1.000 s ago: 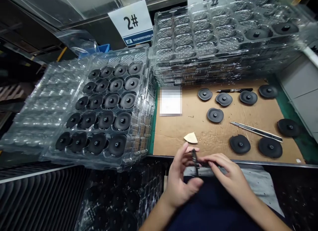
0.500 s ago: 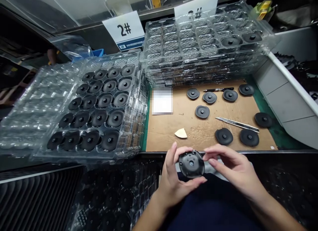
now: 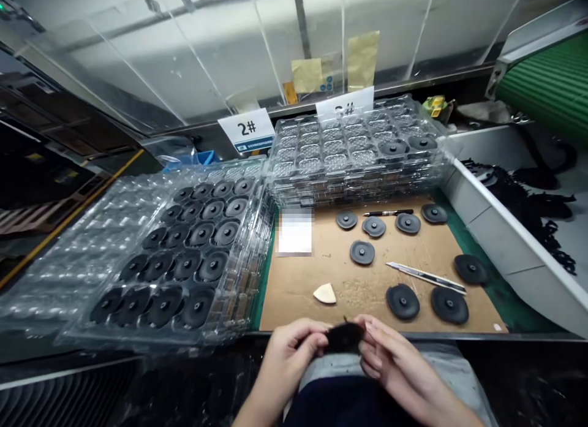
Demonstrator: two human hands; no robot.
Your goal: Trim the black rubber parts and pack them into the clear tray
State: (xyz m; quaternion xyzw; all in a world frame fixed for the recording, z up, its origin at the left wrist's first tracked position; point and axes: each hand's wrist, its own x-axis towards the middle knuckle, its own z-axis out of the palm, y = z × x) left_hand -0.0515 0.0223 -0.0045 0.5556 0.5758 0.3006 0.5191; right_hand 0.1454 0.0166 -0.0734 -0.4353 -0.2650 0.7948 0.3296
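Observation:
My left hand (image 3: 289,352) and my right hand (image 3: 388,361) are together at the near edge of the bench, both with fingers closed on one black round disc (image 3: 343,338) held between them, blurred by motion. In front of them lies a brown cardboard mat (image 3: 321,271) with several loose black discs (image 3: 402,301), a thin knife blade (image 3: 425,275), a black pen (image 3: 386,213) and a small cream wedge (image 3: 325,293).
A clear blister tray (image 3: 193,255) full of black discs sits at the left on more clear trays. A stack of clear trays (image 3: 353,157) stands at the back by "2#" signs (image 3: 247,130). A white-walled bin (image 3: 500,231) with black parts lies at right.
The view has tilted up, so the hands sit lower in the picture. The disc, shown flat to me half a second ago, is now more covered by both hands' fingers.

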